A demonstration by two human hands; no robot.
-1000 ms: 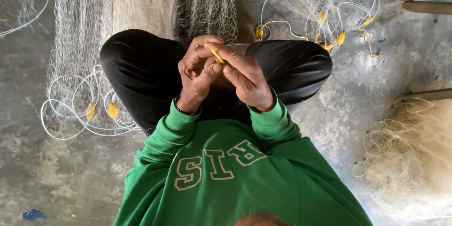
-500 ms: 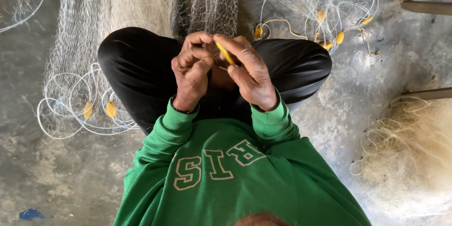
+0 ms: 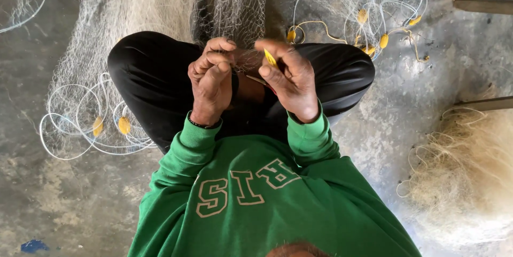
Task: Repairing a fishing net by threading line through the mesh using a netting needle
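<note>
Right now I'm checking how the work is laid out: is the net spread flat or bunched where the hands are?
Bunched: the net gathers between the left hand and right hand, fanning out beyond.

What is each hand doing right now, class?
Left hand: closed, pinching the net.
Right hand: closed, holding a yellow netting needle.
</note>
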